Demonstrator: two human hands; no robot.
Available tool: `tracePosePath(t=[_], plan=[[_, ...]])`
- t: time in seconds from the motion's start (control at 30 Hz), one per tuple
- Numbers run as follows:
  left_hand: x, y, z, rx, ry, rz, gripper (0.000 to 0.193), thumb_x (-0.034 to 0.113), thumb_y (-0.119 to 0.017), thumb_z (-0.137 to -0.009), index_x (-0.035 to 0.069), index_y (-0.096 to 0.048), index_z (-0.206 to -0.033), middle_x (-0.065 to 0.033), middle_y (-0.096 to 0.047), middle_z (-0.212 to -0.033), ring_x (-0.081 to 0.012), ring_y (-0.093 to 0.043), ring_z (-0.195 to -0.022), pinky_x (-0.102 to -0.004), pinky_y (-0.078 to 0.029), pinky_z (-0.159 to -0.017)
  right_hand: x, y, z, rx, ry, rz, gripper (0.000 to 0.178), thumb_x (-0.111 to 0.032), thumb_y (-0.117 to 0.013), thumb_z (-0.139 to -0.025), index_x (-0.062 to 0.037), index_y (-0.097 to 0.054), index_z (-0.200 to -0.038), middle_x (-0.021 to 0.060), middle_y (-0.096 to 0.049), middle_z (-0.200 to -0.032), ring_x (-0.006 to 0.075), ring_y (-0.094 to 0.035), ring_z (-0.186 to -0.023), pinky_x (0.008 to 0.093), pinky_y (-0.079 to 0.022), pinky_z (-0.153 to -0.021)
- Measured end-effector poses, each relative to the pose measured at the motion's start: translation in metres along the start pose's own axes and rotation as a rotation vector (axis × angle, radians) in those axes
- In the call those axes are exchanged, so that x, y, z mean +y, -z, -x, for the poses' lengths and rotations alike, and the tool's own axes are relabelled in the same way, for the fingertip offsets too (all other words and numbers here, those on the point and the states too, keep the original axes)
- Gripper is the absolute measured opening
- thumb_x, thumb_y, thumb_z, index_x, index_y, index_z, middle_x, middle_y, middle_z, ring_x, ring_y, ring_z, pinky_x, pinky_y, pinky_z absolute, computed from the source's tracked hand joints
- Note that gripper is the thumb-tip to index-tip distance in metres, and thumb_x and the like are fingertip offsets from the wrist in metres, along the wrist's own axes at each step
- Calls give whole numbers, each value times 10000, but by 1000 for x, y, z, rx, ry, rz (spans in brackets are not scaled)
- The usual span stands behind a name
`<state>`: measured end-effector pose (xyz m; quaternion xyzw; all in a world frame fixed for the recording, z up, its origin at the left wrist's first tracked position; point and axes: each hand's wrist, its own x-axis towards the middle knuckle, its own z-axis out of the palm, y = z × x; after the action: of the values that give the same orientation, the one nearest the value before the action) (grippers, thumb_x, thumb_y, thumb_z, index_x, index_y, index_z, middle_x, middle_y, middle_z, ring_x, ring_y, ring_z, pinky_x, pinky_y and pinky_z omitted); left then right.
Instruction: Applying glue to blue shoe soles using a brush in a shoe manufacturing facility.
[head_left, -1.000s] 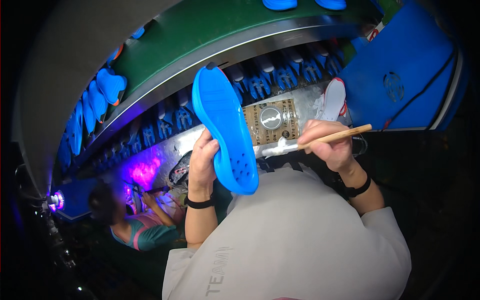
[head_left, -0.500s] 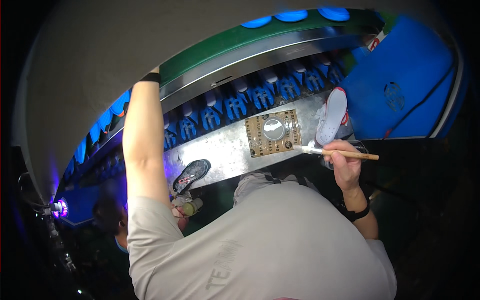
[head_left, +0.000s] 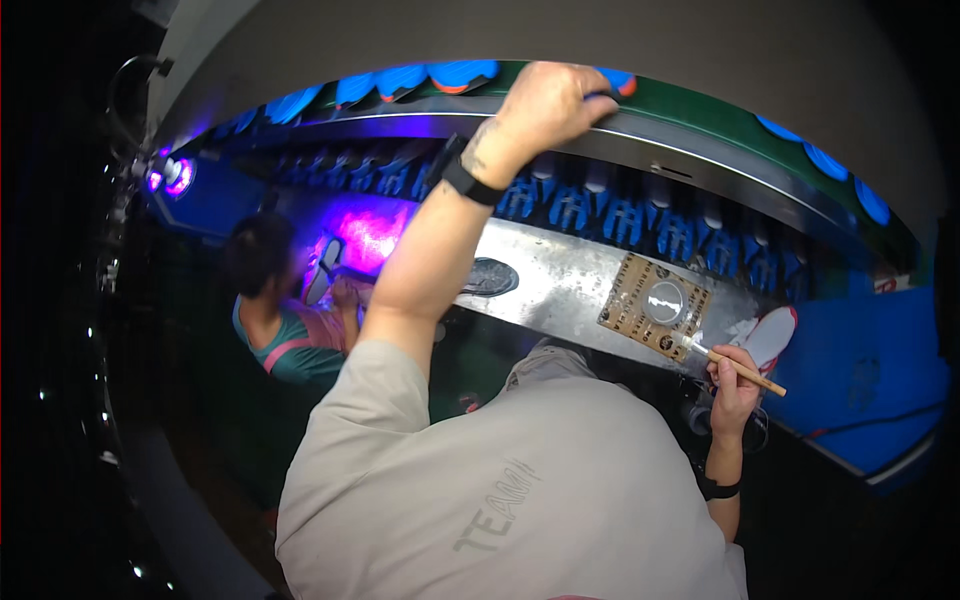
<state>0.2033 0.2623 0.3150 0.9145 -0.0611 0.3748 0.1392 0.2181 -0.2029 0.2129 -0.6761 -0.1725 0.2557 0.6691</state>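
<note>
My left hand (head_left: 550,108) reaches over the green belt, its fingers closed around a blue shoe part with an orange tip (head_left: 620,80). Most of that part is hidden by the hand. On the right, my right hand (head_left: 735,395) grips a wooden-handled brush (head_left: 762,381), its pale bristle end at the lower right edge of a printed brown cardboard sheet (head_left: 625,305). A round, clear-looking dish (head_left: 665,303) rests on the cardboard. A white shoe with a red edge (head_left: 775,335) lies just beyond my right hand.
A dark shoe sole (head_left: 492,277) lies on the metal bench (head_left: 560,265). Blue shoe parts (head_left: 462,75) line the green belt (head_left: 690,105). Blue clamp-like racks (head_left: 625,222) run below it. A co-worker (head_left: 285,300) sits at left near a purple lamp (head_left: 178,178). A blue panel (head_left: 870,370) stands right.
The view has swung left, bringing the co-worker into fuller sight. My left hand, previously hidden beyond the belt edge, now shows on a blue shoe part. My right hand still holds the brush by the cardboard.
</note>
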Motion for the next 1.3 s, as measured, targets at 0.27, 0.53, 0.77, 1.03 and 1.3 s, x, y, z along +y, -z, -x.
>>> tracePosePath(t=[0.27,0.53,0.77,1.03,1.3], plan=[[54,20,41,-21,1140,501,399,203,-743,-882,-111,-657,-1112,-174,-724,-808,-203,-724,-684,-315,-598,-627,35,-21,-34,-133,21,148,161,-94,-625,-988,11,-688,-1092,28,-669,-926,97,-600,-840,239,-473,-783],[99,7,101,493,1229,1618,330,252,-637,-928,9,-664,-1149,-123,-729,-1007,-272,-700,-864,-425,-589,-738,97,-7,-65,-54,114,550,183,-149,-698,-915,4,-734,-1008,97,-741,-857,147,-670,-724,284,-525,-674],[125,-13,114,218,937,2435,939,613,-404,-974,-69,-178,-1580,-403,-249,-1563,-553,-444,-1351,-559,-558,-915,127,-3,-84,-31,76,719,177,-209,-688,-882,-53,-746,-942,136,-739,-840,287,-710,-706,372,-552,-667],[162,-11,136,128,909,1958,986,471,-687,-880,-19,-197,-1581,-352,-367,-1521,-509,-484,-1342,-572,-527,-1025,118,-14,-79,3,185,711,156,-193,-667,-900,-60,-732,-950,145,-741,-923,325,-708,-795,401,-559,-702],[205,1,162,109,1072,1669,1103,521,-845,-760,12,-276,-1556,-271,-520,-1422,-459,-575,-1271,-553,-515,-1051,106,-8,-75,-31,148,586,147,-131,-693,-911,-31,-740,-1007,80,-753,-974,158,-673,-711,298,-515,-640]])
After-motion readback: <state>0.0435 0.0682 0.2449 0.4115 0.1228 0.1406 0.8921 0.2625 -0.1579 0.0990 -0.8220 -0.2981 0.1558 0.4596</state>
